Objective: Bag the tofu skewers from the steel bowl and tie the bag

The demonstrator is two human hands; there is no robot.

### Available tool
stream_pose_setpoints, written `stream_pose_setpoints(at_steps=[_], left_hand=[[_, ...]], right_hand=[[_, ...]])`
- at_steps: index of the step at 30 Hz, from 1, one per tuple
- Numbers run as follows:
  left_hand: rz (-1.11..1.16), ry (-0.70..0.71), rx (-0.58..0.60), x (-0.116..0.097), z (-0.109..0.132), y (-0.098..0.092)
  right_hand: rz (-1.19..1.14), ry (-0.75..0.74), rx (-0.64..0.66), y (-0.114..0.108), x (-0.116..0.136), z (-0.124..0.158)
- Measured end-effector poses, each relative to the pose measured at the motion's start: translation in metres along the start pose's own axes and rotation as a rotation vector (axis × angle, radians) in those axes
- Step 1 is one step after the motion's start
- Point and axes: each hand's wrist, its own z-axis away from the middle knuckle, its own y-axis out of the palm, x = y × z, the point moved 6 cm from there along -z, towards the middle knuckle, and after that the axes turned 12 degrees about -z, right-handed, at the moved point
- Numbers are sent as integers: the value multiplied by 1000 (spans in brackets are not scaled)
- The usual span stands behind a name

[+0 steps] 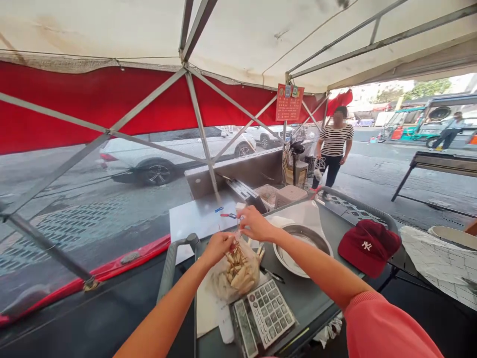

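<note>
A clear plastic bag full of pale skewered food pieces sits on the dark stall counter. My left hand is closed on the bag's upper left edge. My right hand is just above the bag, fingers pinched on the tops of the thin wooden skewers that stick up out of it.
A calculator lies at the near edge, a black pen beside it. A metal bowl and a red cap sit to the right. A person in a striped shirt stands beyond the stall. Parked cars line the street.
</note>
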Motion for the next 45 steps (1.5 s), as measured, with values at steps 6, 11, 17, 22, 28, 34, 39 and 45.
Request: stream_pose_setpoints(at_steps=[6,11,17,22,28,34,39,45], left_hand=[[248,-155,155,10,-5,2],[440,-196,196,16,-5,2],[493,-81,200,13,0,5],[0,245,32,-5,6,-1],[-446,523,-70,-18,13,-2],[396,-68,162,16,-7,2],[608,-184,225,24,-12,5],[724,-211,258,31,-16,9]], right_hand=[[-354,214,183,20,1,1],[-646,341,309,32,-2,10],[-861,494,274,36,-12,19],[-911,560,112,37,-27,22],[-877,572,178,54,-30,31],[-952,590,142,61,-22,35],[-629,314,-166,42,-8,40],[-564,273,-179,50,5,48]])
